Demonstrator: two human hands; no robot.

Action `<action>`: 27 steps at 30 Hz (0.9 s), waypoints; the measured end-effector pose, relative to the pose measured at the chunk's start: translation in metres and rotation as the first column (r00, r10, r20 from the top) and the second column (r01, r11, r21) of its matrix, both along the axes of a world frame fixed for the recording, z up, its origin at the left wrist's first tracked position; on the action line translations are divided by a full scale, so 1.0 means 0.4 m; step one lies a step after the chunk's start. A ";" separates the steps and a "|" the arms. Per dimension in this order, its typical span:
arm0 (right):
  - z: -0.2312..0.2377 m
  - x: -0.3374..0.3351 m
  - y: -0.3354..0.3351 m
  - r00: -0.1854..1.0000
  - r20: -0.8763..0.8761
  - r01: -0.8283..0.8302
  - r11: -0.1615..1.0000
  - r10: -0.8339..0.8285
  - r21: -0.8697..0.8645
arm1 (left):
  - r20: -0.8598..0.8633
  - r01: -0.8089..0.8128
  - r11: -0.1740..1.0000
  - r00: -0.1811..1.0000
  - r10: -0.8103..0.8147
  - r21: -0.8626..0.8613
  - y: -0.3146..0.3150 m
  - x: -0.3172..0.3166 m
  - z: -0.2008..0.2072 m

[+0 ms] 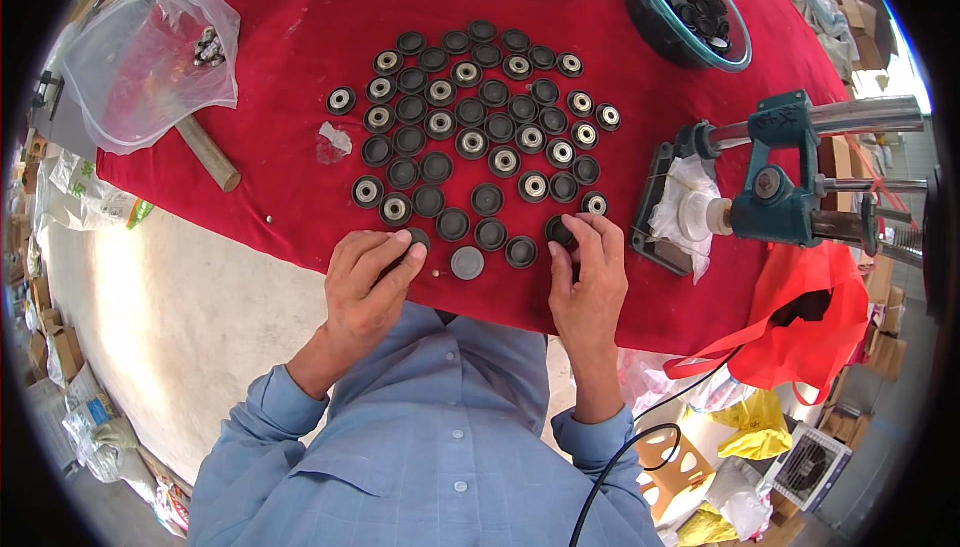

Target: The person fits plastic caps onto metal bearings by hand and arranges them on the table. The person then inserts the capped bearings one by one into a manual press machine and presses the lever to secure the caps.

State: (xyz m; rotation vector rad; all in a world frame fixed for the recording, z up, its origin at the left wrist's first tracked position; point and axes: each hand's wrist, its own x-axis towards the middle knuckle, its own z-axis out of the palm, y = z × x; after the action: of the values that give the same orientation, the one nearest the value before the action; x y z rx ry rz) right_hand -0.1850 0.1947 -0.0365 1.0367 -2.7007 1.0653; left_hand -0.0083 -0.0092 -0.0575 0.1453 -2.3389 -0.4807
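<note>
My left hand (368, 285), at the table's near edge, has thumb and fingers closed around a small black round cap (418, 238). My right hand (590, 282) grips another black cap (558, 231) between thumb and fingertips, low over the cloth. Between the hands lies a grey disc (467, 263), with a black cup (521, 251) beyond it. Many more black round cups are spread over the red cloth in loose rows. Some hold a shiny metal bearing (534, 186); others, like the cup (487, 199), show only a dark inside.
A teal bowl (740, 59) of black parts stands at the far right. On the right is a green hand press (785, 172) with a white plastic-wrapped base. A clear plastic bag (150, 67) and a wooden handle (208, 154) lie left. A red bag (815, 322) hangs near the right edge.
</note>
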 end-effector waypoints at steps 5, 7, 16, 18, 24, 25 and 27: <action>0.007 -0.002 0.000 0.999 0.049 -0.007 1.000 0.008 -0.015 | -0.016 -0.019 0.991 1.000 0.022 0.133 0.002 0.008 -0.009; 0.016 -0.003 0.000 0.998 0.059 -0.011 1.000 0.012 -0.019 | 0.004 -0.038 0.995 0.999 0.038 0.089 0.010 0.008 -0.001; 0.063 -0.066 0.017 0.994 0.097 0.064 0.971 -0.042 -0.232 | 0.059 0.026 1.000 0.998 -0.026 0.004 -0.020 0.012 0.009; 0.067 -0.088 0.020 0.990 0.100 0.126 0.959 -0.104 -0.252 | 0.049 0.061 0.998 0.997 -0.062 0.033 -0.032 0.008 0.013; 0.057 -0.092 0.039 0.995 0.050 0.096 0.971 -0.087 -0.220 | 0.025 0.013 0.958 0.999 -0.021 0.288 -0.026 0.008 0.001; 0.055 -0.084 0.041 0.994 0.058 0.103 0.969 -0.092 -0.226 | 0.031 0.010 0.958 0.999 -0.020 0.285 -0.024 0.012 0.002; 0.048 -0.081 0.044 0.992 0.082 0.113 0.968 -0.097 -0.224 | 0.030 -0.018 0.949 1.000 0.009 0.315 -0.020 0.008 0.005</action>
State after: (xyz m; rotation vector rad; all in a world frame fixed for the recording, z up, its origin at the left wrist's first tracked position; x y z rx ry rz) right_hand -0.2176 0.2122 -0.0172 0.8235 -2.5720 1.3766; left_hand -0.0052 -0.0174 -0.0554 0.3197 -2.2717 -0.8491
